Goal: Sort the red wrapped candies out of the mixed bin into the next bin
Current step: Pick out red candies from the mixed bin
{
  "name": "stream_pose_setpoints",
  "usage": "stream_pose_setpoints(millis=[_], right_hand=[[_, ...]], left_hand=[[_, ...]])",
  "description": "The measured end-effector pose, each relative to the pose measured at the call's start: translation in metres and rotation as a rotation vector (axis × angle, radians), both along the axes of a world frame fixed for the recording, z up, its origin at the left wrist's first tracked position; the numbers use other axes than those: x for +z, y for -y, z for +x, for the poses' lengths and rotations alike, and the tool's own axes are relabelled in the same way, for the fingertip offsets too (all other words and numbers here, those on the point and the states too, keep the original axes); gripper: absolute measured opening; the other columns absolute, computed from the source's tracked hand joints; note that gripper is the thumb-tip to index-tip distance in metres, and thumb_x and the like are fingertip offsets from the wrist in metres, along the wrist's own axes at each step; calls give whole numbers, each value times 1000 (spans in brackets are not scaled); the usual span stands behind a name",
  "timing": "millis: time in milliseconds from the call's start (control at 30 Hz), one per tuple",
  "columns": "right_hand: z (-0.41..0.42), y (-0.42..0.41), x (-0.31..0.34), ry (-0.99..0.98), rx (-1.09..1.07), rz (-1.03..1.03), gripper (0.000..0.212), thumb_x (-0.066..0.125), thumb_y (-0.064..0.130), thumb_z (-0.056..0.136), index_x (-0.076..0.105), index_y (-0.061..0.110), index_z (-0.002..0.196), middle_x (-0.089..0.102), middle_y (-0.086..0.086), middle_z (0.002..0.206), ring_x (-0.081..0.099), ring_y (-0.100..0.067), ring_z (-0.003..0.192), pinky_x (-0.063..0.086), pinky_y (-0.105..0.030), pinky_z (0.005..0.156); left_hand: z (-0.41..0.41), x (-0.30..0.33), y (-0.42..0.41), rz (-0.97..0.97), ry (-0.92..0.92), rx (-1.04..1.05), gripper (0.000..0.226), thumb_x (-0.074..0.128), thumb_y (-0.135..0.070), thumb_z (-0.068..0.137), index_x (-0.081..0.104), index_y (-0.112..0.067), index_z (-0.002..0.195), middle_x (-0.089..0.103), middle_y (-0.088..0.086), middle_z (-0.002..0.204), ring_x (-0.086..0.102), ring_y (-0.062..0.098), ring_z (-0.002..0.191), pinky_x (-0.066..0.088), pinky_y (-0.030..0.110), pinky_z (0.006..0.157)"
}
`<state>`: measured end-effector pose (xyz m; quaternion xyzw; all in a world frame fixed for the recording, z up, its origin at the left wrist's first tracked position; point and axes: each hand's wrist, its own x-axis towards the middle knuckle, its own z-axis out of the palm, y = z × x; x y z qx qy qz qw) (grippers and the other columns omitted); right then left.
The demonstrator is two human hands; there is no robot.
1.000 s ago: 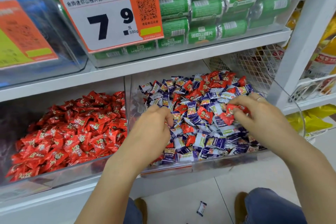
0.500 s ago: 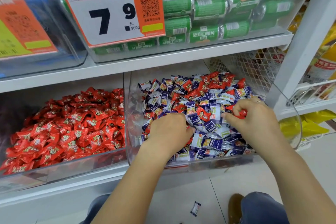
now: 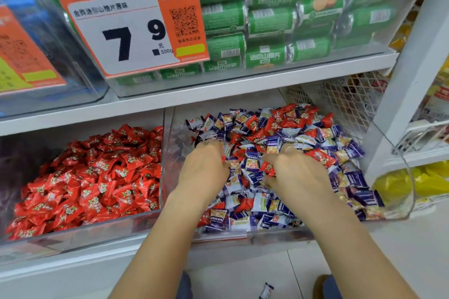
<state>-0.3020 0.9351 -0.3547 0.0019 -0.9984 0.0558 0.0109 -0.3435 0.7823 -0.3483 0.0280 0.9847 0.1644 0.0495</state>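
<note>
A stray candy [image 3: 266, 291] lies on the floor. Above it, both hands dig into the mixed bin [image 3: 398, 201]: the left hand [image 3: 204, 172] curls into the pile, its hold hidden, while the right hand [image 3: 295, 175] seems to pinch a red candy [image 3: 267, 167]. The red bin [image 3: 80, 235] sits alongside. Farther up hangs a price tag [image 3: 136, 29].

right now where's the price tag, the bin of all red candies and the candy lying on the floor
price tag [image 3: 126, 31]: head view, on its white panel beside the 7.
bin of all red candies [image 3: 80, 235]: head view, on its clear front wall.
candy on the floor [image 3: 266, 290]: head view, on the wrapper's middle.
</note>
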Motion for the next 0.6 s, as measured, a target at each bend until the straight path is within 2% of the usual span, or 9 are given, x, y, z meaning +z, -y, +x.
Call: stream_pose_setpoints(millis=[100,200,267,333,400,500,600], right_hand=[[4,-1,-2,-1,23,4,29,55,22,93,56,27,121,50,-2,116,63,-22,85,41,-28,57],[8,-2,-3,29,57,43,38,50,10,92,50,22,127,50,-3,122,63,-25,89,26,-27,45],[9,-5,-2,50,78,36,41,48,5,89,49,22,127,54,-3,117,62,-26,90,21,-26,43],[8,-9,-2,57,89,-35,40,48,5,90,52,25,124,56,-2,114,62,-24,91,31,-26,47],[6,-15,0,66,93,-136,40,49,12,92,51,32,127,55,0,120,61,-22,95,44,-28,62],[4,-26,9,57,92,-292,43,50,23,95,45,39,135,53,1,127,60,-20,96,44,-30,70],[8,-38,16,-1,74,-368,42,49,25,95,45,41,133,50,5,134,59,-15,92,44,-29,76]], left_hand=[[-4,-8,-14,-7,-3,-20,34,54,-3,86,53,-14,118,50,11,122,57,32,103,45,35,77],[-9,-15,-29,-98,14,-90,49,50,-1,85,46,-20,130,50,8,127,57,31,107,48,40,78],[-14,-20,-35,-131,43,-107,53,48,-1,85,44,-21,133,52,8,126,59,30,105,49,40,77],[-21,-22,-38,-158,74,-127,57,46,-1,85,42,-26,137,54,9,125,59,29,105,49,39,76],[-26,-22,-38,-149,94,-151,54,46,-4,87,43,-29,135,55,8,123,58,29,105,50,38,76],[-26,-24,-36,-103,96,-138,48,48,-7,89,48,-30,131,57,8,120,60,28,101,51,37,75],[-23,-27,-30,-108,74,-96,39,47,-12,92,49,-27,128,63,8,116,61,29,99,52,37,76]])
